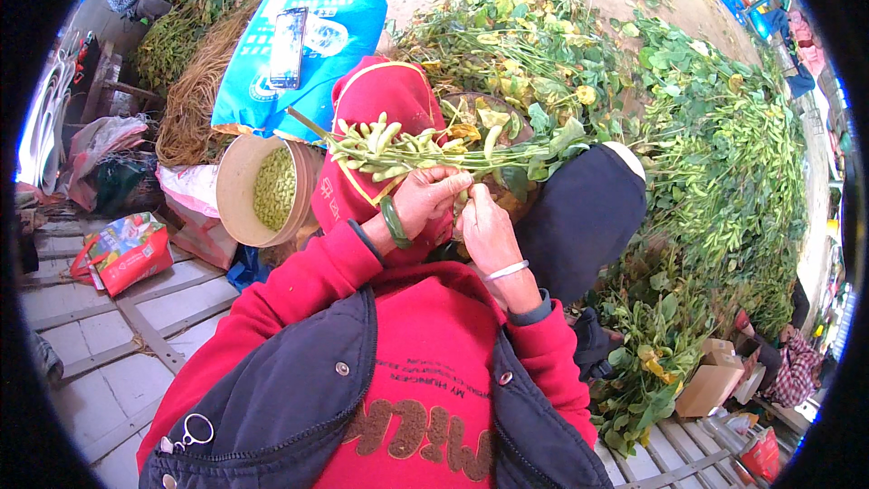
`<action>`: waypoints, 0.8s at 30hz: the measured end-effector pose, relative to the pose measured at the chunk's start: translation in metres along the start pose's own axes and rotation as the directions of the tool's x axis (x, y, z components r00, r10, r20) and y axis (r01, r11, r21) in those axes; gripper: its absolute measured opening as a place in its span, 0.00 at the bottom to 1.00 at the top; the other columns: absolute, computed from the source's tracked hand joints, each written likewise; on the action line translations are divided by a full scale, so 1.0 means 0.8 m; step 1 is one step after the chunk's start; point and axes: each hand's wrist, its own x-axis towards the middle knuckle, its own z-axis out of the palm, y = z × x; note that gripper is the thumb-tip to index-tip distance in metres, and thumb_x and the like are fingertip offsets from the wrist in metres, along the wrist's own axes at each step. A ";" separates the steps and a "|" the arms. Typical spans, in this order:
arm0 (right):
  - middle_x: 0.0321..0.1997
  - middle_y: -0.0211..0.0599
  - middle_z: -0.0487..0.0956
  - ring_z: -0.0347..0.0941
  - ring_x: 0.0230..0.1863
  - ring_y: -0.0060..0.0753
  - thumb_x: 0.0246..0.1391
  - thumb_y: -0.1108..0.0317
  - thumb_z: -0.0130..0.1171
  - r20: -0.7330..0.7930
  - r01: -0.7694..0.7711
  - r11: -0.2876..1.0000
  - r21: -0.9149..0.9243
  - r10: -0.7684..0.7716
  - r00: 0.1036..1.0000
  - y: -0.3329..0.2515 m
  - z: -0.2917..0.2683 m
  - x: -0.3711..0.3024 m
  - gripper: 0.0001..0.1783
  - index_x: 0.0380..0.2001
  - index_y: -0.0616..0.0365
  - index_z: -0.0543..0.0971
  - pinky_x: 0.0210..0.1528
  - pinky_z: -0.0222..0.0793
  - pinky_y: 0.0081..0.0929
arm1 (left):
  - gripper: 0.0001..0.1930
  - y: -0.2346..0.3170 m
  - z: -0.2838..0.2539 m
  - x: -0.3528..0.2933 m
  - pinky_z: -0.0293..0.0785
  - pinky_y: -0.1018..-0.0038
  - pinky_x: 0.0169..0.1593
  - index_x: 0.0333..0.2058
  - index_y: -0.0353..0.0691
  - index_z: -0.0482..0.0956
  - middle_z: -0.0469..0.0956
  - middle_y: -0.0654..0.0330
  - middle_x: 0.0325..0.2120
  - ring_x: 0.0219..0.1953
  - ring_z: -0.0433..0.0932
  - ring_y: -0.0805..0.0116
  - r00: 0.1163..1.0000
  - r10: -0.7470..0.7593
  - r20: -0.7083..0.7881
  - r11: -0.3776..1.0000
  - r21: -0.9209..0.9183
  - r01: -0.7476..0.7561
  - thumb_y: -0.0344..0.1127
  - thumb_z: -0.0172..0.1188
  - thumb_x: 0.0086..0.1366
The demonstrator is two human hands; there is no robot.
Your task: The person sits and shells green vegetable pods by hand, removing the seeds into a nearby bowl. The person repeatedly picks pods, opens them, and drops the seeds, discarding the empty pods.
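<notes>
- Soybean stalk (425,152), laden with green pods and lying crosswise just above both hands, bare cut end pointing up and to the left, leafy end trailing off to the right.
- Left hand (425,202) closed around the stalk from below, fingers curled over the stem and its pods; green bangle (391,222) on that wrist, red sleeve behind it.
- Right hand (484,226) touching the left, fingertips pinched together on the underside of the stalk among the pods; exactly which pod is pinched, impossible to tell. Pale bracelet (505,271) on that wrist.
- Red cloth (376,104) spread directly beneath and beyond the left hand, over the lap.
- Dark cloth (579,213) just right of the right hand.
- Round pale basket (237,183) left of the left hand, holding picked green pods (274,186).
- Blue bag (339,23) further up and left of the hands, with a phone (288,47) lying flat on it.
- Big heap of leafy green stalks (715,154) above and well to the right of the hands.
- Red packet (131,254) far left on the grey paving.
- Cardboard box (708,388) down to the right, beside another person's checked sleeve (797,371).
</notes>
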 end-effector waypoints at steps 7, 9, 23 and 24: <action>0.25 0.60 0.71 0.68 0.31 0.63 0.54 0.68 0.42 0.023 0.116 0.990 0.074 -0.118 0.993 0.012 0.002 0.001 0.07 0.32 0.62 0.64 0.33 0.61 0.53 | 0.09 0.012 -0.014 -0.006 0.45 0.85 0.16 0.32 0.40 0.75 0.61 0.76 0.13 0.13 0.53 0.87 0.991 -0.078 0.108 0.994 0.089 0.069 0.39 0.55 0.62; 0.25 0.60 0.71 0.68 0.31 0.63 0.55 0.68 0.42 0.024 0.106 0.990 0.092 -0.108 0.994 0.011 0.001 0.002 0.08 0.32 0.62 0.64 0.32 0.61 0.52 | 0.09 0.011 -0.015 -0.006 0.45 0.85 0.17 0.35 0.39 0.75 0.61 0.76 0.14 0.13 0.54 0.87 0.986 -0.057 0.154 0.992 0.119 0.038 0.38 0.54 0.62; 0.20 0.49 0.75 0.73 0.27 0.53 0.54 0.59 0.51 -0.389 -0.014 0.974 -0.226 -0.077 0.918 -0.017 -0.055 0.051 0.16 0.39 0.60 0.70 0.28 0.67 0.41 | 0.11 0.009 -0.033 -0.004 0.50 0.85 0.17 0.33 0.37 0.75 0.67 0.70 0.15 0.12 0.57 0.84 0.945 -0.068 0.320 0.987 0.158 0.018 0.32 0.45 0.58; 0.20 0.49 0.75 0.73 0.27 0.52 0.53 0.59 0.51 -0.341 0.018 0.980 -0.199 -0.086 0.936 -0.015 -0.057 0.058 0.15 0.37 0.60 0.71 0.28 0.67 0.40 | 0.10 0.015 -0.036 -0.004 0.51 0.85 0.17 0.32 0.37 0.75 0.67 0.71 0.15 0.12 0.57 0.85 0.931 -0.085 0.356 0.978 0.208 0.009 0.32 0.45 0.57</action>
